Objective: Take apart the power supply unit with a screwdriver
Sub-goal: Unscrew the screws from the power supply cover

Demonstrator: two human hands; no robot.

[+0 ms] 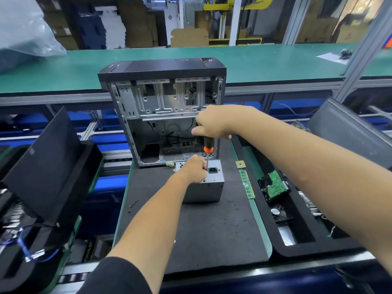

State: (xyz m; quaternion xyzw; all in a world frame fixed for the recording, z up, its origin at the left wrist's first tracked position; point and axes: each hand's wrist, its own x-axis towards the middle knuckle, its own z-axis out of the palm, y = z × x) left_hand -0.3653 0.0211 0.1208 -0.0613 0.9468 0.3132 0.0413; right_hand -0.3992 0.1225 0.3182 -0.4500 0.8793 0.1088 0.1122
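Note:
A grey metal power supply unit (209,188) stands on the dark mat, its socket face turned upward. My right hand (214,123) grips the black and orange handle of a screwdriver (208,148) held upright, tip down on the unit's top face beside the black power socket. My left hand (194,169) rests on the unit's top, fingers curled close to the screwdriver shaft; whether they pinch the shaft or a screw I cannot tell.
An open, emptied computer case (163,115) stands just behind the unit. Several small screws (133,203) lie on the dark mat (191,230) to the left. A RAM stick (246,183), a CPU chip (240,164) and a hard drive (274,184) lie right. Foam trays flank both sides.

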